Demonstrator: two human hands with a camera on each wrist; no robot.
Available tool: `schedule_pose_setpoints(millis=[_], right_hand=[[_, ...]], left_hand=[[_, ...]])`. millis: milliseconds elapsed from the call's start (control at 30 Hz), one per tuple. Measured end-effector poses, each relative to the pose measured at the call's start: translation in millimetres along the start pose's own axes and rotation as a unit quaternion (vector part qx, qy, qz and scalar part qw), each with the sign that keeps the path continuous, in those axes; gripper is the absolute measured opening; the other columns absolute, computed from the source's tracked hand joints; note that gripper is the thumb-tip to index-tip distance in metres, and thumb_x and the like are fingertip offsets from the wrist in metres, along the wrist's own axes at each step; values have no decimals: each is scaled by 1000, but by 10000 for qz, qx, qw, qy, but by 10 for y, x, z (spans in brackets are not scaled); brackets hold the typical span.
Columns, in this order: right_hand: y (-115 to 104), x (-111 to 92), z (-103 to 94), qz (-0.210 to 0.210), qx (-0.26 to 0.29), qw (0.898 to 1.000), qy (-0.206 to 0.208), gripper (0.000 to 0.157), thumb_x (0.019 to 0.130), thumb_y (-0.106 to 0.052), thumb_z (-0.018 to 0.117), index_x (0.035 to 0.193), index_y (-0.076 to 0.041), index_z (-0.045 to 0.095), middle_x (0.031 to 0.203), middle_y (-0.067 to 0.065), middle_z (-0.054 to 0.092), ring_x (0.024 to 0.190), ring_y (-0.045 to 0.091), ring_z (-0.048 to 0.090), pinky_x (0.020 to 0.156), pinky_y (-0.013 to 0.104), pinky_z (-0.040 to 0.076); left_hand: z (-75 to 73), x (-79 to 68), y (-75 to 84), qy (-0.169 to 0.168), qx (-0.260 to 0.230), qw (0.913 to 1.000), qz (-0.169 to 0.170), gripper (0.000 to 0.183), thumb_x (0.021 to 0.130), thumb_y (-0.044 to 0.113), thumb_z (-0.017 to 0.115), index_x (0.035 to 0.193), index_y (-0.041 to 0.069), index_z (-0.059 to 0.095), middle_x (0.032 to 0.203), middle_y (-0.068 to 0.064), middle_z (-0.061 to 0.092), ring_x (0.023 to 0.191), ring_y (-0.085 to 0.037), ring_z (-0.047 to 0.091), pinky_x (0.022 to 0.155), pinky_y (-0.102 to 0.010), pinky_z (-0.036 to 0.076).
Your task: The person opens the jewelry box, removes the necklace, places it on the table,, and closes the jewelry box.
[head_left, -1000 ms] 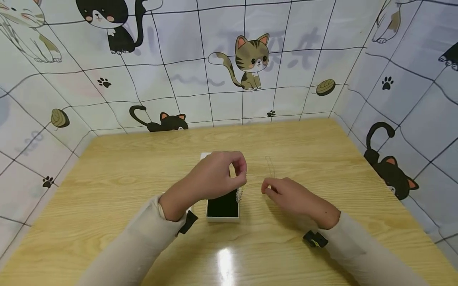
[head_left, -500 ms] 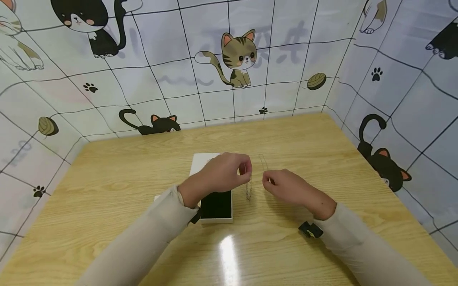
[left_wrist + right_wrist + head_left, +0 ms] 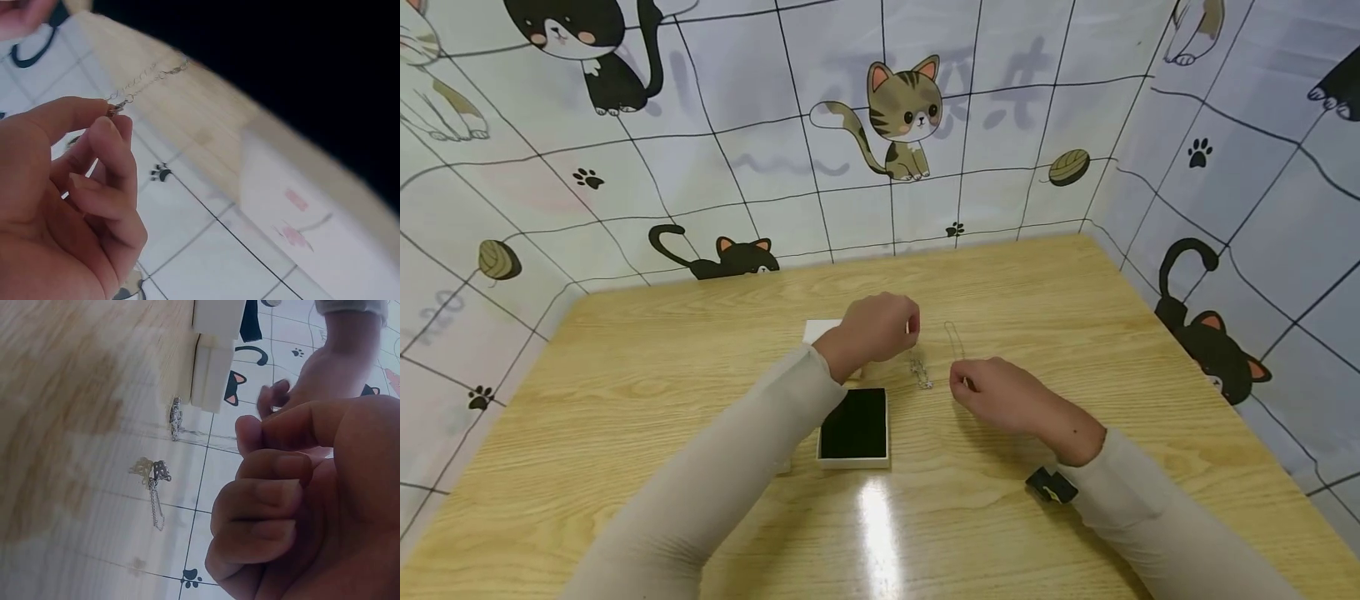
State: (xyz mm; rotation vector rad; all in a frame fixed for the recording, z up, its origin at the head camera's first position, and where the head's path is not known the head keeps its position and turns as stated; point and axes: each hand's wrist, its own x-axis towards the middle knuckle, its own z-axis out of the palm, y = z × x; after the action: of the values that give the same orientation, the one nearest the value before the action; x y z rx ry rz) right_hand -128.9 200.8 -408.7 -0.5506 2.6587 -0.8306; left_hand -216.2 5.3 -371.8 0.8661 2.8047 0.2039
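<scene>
My left hand (image 3: 880, 327) pinches a silver chain bracelet (image 3: 921, 373) at one end, thumb against forefinger. The bracelet hangs down with its lower part at the tabletop, and a clasp (image 3: 176, 69) shows along it in the left wrist view. My right hand (image 3: 1000, 392) stays low over the table, fingers loosely curled and nothing visible in them. Just beyond it lies a thin chain (image 3: 953, 337); the right wrist view shows its openwork ornament (image 3: 161, 470). A white box with a black lining (image 3: 853, 463) stands near my left forearm.
A white lid (image 3: 820, 331) with pink print lies behind the box, partly covered by my left hand. Another pale piece (image 3: 782, 467) peeks out under my left sleeve. Cat-patterned cloth (image 3: 1000, 167) rises at the table's back and sides.
My left hand moves from above the box to the right, then farther forward, and the bracelet comes down to the tabletop. The right hand hardly moves.
</scene>
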Motion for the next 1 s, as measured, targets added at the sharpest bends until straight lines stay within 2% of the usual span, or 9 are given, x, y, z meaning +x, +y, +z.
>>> schedule_pose_setpoints(millis=[67, 133, 267, 500, 800, 1000], right_hand=[[-1, 2, 6, 7, -7, 10000, 2, 27, 105, -17, 41, 95, -8, 64, 61, -5, 42, 50, 9, 35, 53, 26, 34], [-2, 6, 15, 45, -6, 10000, -1, 26, 105, -17, 41, 94, -8, 64, 61, -5, 42, 50, 9, 35, 53, 26, 34], [-6, 8, 35, 47, 15, 10000, -11, 26, 104, -17, 42, 93, -9, 63, 60, -6, 41, 50, 9, 34, 53, 25, 34], [1, 14, 42, 77, -59, 10000, -7, 25, 104, -17, 42, 94, -10, 64, 59, -6, 41, 49, 9, 34, 52, 26, 34], [0, 26, 66, 43, -206, 9998, -3, 24, 103, -17, 44, 92, -12, 64, 59, -6, 43, 50, 9, 36, 53, 26, 35], [-3, 42, 85, 29, -222, 9997, -40, 23, 103, -17, 45, 94, -12, 65, 60, -6, 46, 49, 9, 38, 52, 27, 36]], left_hand=[[13, 81, -39, -33, 113, 9999, -111, 18, 100, 20, 58, 84, 19, 67, 71, 8, 57, 55, -9, 44, 49, -26, 35], [21, 149, -76, -23, 178, 9997, -151, 30, 99, 16, 57, 69, 19, 58, 61, 8, 43, 51, -9, 31, 48, -26, 27], [26, 252, -133, -10, 338, 9992, -191, 47, 99, 11, 53, 56, 20, 38, 52, 6, 23, 52, -10, 15, 49, -27, 19], [23, 350, -156, -91, 677, 9971, -333, 47, 101, 14, 54, 56, 20, 41, 51, 6, 27, 50, -10, 21, 49, -26, 25], [-14, 337, -126, -203, 855, 9954, -383, 47, 103, 13, 49, 57, 19, 38, 50, 6, 28, 49, -10, 24, 48, -27, 28], [-67, 279, -144, -54, 874, 9953, -403, 43, 105, 16, 46, 62, 19, 43, 54, 5, 30, 52, -10, 27, 49, -28, 28]])
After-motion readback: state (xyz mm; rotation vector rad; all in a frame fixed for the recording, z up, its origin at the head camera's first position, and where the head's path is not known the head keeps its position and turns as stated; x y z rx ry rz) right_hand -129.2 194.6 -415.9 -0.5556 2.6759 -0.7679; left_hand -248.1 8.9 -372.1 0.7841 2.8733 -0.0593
